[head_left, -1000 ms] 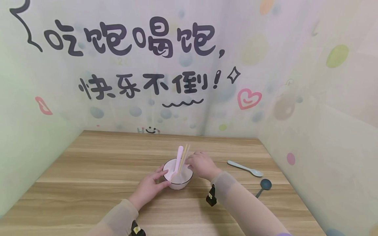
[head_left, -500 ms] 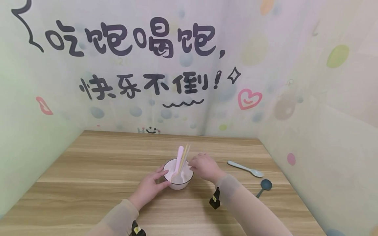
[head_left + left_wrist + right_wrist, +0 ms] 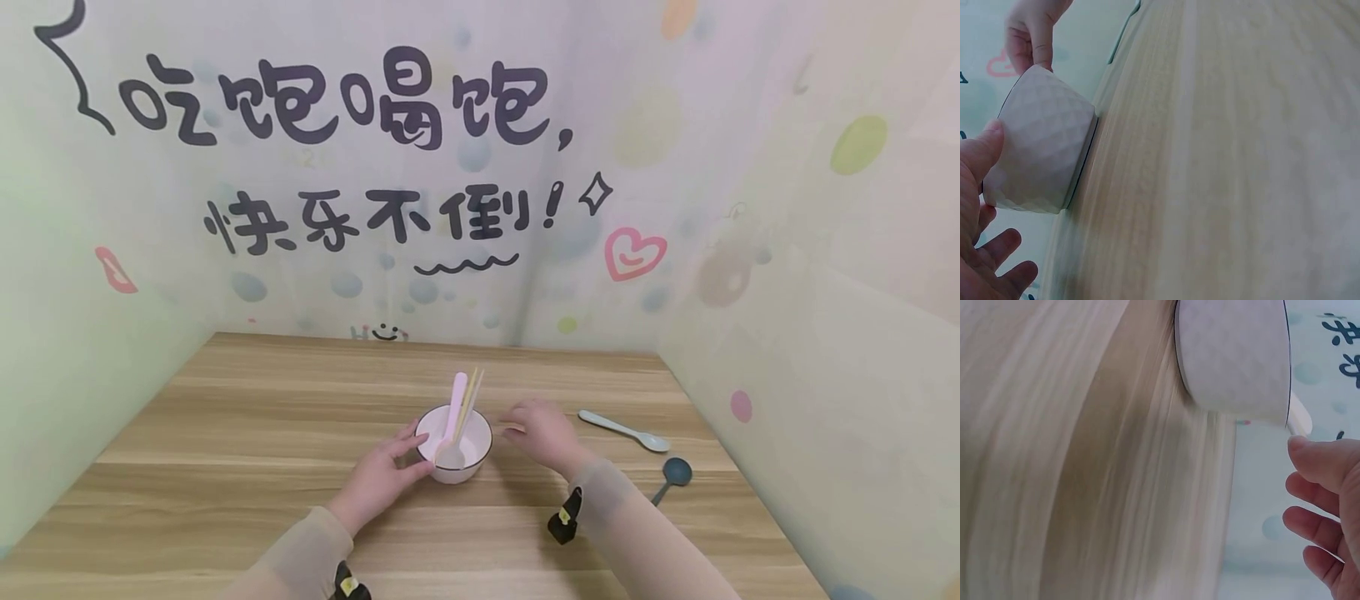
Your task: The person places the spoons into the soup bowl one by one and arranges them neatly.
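now left hand (image 3: pixel 386 475) steadies the bowl (image 3: pixel 454 457).

A small white bowl (image 3: pixel 454 446) with a dark rim stands upright on the wooden table. A pink spoon (image 3: pixel 452 417) and two chopsticks (image 3: pixel 469 398) lean inside it.

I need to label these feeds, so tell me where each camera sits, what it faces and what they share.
Head: high, looking down at the wooden table; both hands and sleeves show.
Left wrist: low, facing the faceted white bowl; left hand shows.
Right wrist: low, facing that bowl; right hand fingers show.
All three share the bowl.
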Demonstrator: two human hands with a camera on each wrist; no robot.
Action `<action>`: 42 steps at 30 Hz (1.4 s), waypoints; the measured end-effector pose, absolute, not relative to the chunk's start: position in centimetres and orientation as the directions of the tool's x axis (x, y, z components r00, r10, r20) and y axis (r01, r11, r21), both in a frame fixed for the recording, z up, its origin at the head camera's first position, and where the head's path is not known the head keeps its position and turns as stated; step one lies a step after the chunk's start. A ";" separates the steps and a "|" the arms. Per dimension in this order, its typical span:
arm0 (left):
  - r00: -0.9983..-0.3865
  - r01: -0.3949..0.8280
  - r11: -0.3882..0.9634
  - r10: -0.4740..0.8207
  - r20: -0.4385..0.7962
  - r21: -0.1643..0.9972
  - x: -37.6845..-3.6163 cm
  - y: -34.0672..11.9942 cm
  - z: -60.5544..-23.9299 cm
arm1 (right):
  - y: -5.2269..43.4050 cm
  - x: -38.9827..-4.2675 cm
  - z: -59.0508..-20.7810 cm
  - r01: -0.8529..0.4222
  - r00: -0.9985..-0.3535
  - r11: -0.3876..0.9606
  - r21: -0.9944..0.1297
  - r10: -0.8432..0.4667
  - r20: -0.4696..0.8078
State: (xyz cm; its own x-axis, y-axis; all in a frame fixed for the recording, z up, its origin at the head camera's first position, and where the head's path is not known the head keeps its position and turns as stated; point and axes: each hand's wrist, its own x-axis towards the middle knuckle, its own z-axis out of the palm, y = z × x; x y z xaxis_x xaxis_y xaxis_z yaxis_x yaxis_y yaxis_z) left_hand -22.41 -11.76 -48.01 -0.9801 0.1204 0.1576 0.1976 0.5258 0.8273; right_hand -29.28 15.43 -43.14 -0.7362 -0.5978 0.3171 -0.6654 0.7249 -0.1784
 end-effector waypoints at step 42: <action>-0.981 0.192 0.513 0.121 0.150 0.836 -22.5 -11.9 -48.0 | 25.3 -25.2 -45.2 -0.027 -0.994 0.807 -0.590 0.041 0.101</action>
State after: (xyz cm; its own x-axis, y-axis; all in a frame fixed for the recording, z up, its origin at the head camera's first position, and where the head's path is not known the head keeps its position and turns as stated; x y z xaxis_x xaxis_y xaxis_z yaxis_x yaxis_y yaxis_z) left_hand -22.46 -11.86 -48.02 -0.9811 0.1214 0.1504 0.1918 0.5135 0.8364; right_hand -25.19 25.33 -45.22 -0.9940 0.0412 0.1013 -0.0267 0.8067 -0.5904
